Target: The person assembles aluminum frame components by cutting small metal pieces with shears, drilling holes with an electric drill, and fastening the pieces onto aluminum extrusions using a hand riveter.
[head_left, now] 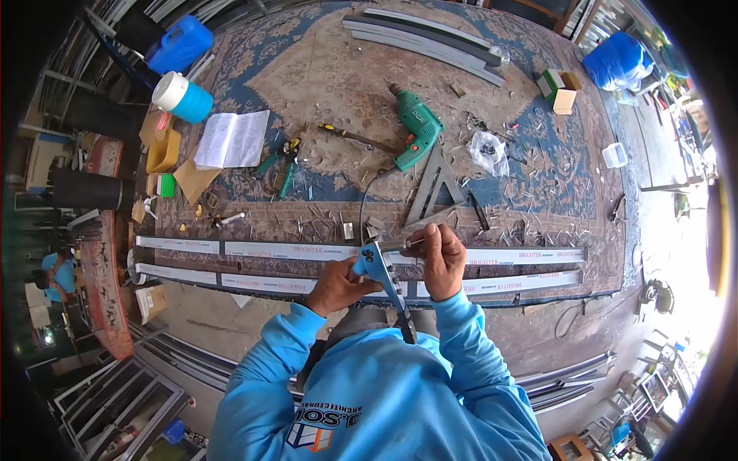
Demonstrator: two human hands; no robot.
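My left hand is closed around a blue hand riveter, whose dark-ended handle points down toward my body. Close to the tool's head, my right hand pinches a small thin metal piece that looks like a rivet; the fingers partly cover it. Beneath both hands run two long aluminium profiles with red-lettered protective film, lying side by side across the carpet. A metal set square lies just beyond my right hand.
On the patterned carpet lie a green corded drill, a screwdriver, green-handled snips, an open notebook and many scattered metal bits. A blue-and-white jug stands left. More profiles lie at the far side.
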